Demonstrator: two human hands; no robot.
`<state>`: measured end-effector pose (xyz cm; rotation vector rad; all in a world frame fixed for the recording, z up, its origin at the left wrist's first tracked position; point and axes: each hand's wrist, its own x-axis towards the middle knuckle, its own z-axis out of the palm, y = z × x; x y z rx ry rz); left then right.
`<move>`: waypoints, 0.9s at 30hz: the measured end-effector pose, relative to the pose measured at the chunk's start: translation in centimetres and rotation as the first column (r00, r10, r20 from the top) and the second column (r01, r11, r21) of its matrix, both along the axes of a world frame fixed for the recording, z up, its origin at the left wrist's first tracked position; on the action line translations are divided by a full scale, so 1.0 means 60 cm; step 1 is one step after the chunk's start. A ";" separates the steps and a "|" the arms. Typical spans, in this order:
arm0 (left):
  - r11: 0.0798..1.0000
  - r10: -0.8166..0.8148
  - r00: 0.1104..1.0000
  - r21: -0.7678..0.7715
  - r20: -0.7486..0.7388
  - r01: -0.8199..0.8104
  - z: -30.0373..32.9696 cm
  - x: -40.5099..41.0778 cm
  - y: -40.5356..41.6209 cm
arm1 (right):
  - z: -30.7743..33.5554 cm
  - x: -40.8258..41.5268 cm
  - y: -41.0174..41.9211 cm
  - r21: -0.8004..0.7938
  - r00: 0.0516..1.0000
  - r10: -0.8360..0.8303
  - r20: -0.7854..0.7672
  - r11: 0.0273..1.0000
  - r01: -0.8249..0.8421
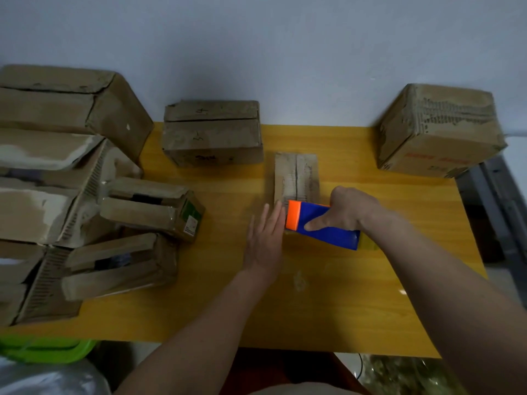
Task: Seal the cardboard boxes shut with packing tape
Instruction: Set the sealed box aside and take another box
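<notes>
A small narrow cardboard box (296, 175) lies on the yellow table (216, 315) at the centre, its top seam running away from me. My right hand (352, 209) grips a blue and orange tape dispenser (322, 223) at the box's near end, thumb along its side. My left hand (266, 238) rests flat with straight fingers against the box's near left side, touching the dispenser's orange end. No tape roll is visible.
Several worn cardboard boxes are stacked at the left (57, 172), two smaller ones with open gaps (151, 209) (119, 263). One box (212, 132) stands at the back centre, another (439, 129) at the back right corner. A green lid (42, 349) sits below the table's left edge.
</notes>
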<state>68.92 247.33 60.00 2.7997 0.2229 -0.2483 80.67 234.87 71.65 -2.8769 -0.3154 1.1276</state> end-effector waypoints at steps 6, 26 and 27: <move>0.965 -0.078 0.983 0.234 -0.167 0.117 -0.001 -0.006 0.006 | -0.011 0.002 -0.026 0.022 1.000 -0.019 -0.011 1.000 0.019; 0.972 -0.217 0.974 0.107 0.067 0.210 0.011 0.031 -0.044 | -0.022 0.026 -0.120 -0.028 0.997 -0.082 -0.014 0.996 0.081; 0.954 -0.280 0.959 0.122 0.043 0.273 0.010 0.037 -0.049 | -0.023 0.028 -0.120 -0.027 0.996 -0.086 -0.020 0.996 0.086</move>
